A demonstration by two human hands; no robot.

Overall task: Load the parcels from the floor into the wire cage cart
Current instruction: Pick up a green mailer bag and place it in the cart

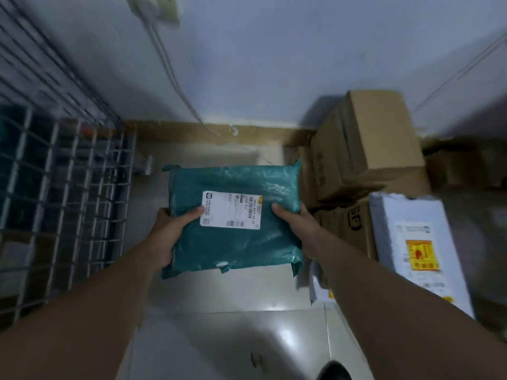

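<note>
While I hold the teal parcel [236, 218] level above the floor [219, 338], my left hand [170, 234] grasps its 9 o'clock edge and my right hand [296, 229] its 3 o'clock edge. Each thumb lies on top, and the left one touches the white label [230, 212]. My other fingers are hidden under the plastic. The label's print is too small and smeared to read.

The wire cage cart [63, 187] stands at 9 o'clock, cut off by the picture's edge and blurred. Something dark teal shows through its bars, but I cannot tell what it is.

At 2 o'clock, cardboard boxes [370, 149] are stacked against the wall. A lower box [354, 226] behind my right wrist is partly covered. At 4 o'clock lies a white parcel [417, 248] with a yellow sticker, my right forearm crossing its near end. A cable [175, 86] hangs down the wall at 12 o'clock. A dark shoe tip [333, 371] pokes in at 6 o'clock.
</note>
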